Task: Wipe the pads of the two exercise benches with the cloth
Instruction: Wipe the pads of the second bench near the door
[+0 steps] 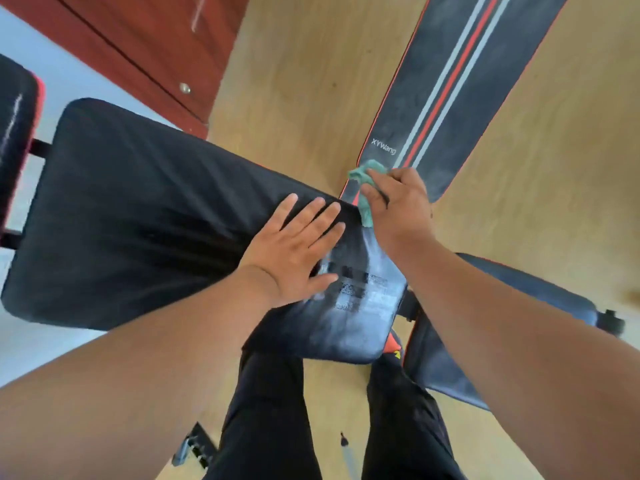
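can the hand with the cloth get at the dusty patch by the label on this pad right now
Probably yes. The right hand grips the green cloth at the pad's far corner, right beside the dusty patch. Nothing lies between them; the left hand rests flat just beside it and covers only its edge.

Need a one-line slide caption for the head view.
Left hand rests flat on the black bench pad while the right hand grips a green cloth at the striped pad's near end.

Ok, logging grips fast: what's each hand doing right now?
Left hand: open, flat on the black pad.
Right hand: gripping the green cloth.
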